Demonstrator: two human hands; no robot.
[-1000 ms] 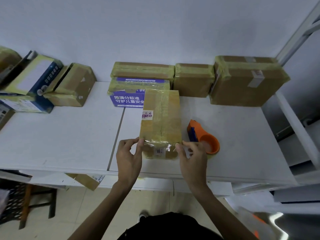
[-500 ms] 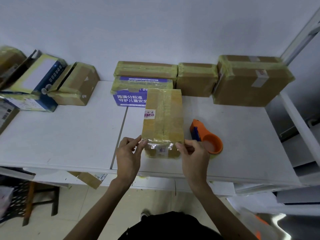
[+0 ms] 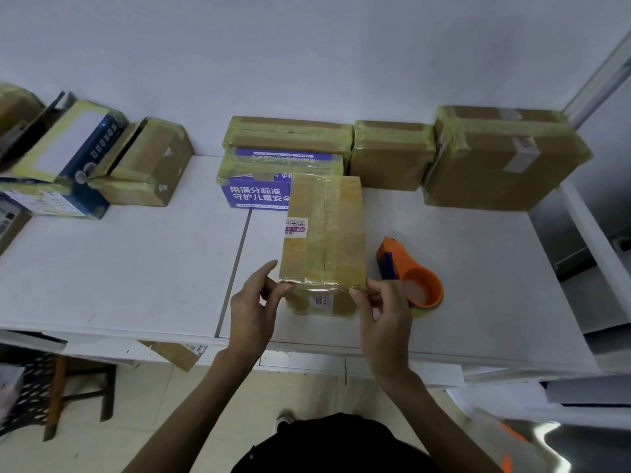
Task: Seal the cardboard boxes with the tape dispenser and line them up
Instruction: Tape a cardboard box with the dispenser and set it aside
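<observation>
Box [image 3: 324,240] (taped, small sticker) | left hand [image 3: 252,308], right hand [image 3: 386,319] — fingers pinching near corners | purple box [image 3: 256,196] behind: 用满分标准

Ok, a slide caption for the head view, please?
Left hand and right hand hold a taped box beside the tape dispenser.

Cardboard box [image 3: 324,233] w/ glossy, wrinkled clear tape; orange plastic dispenser [image 3: 409,274], smooth; matt white tabletop [image 3: 119,261]
</observation>
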